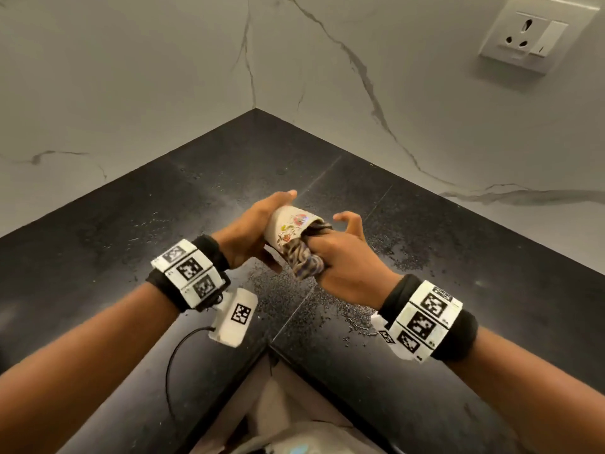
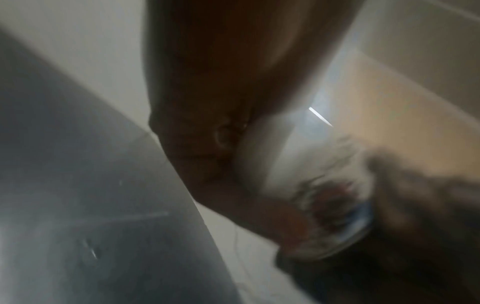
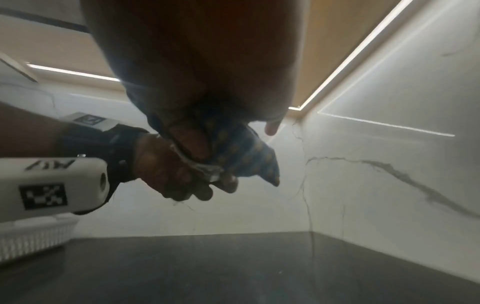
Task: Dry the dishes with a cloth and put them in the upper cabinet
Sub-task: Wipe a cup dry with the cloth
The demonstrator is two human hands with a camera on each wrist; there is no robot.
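Basket: a white basket (image 3: 31, 236) with a ribbed wall stands on the counter at the far left of the right wrist view, only partly seen.
Left hand: the left hand (image 1: 252, 231) is closed around the base end of the cup, the thumb along the top and the fingers curled under it. In the left wrist view the same grasp shows, but the picture is blurred.
Cup: a white cup (image 1: 288, 229) with a flower print is held in the air above the counter, lying on its side with its mouth turned to the right. It touches no surface.
Cloth: a patterned cloth (image 1: 306, 257) is pushed into the mouth of the cup, and a bunch of it hangs out below between the two hands.
Right hand: the right hand (image 1: 340, 257) grasps the cloth, some fingers going with it into the cup, while the thumb and one finger stand free above.
Counter: the black counter (image 1: 458, 257) has water drops on it under and to the right of the hands.
Wall: marble-look wall (image 1: 327, 60) meets in a corner behind the counter.
Socket: a white socket (image 1: 533, 34) with a switch sits on the wall at the upper right.
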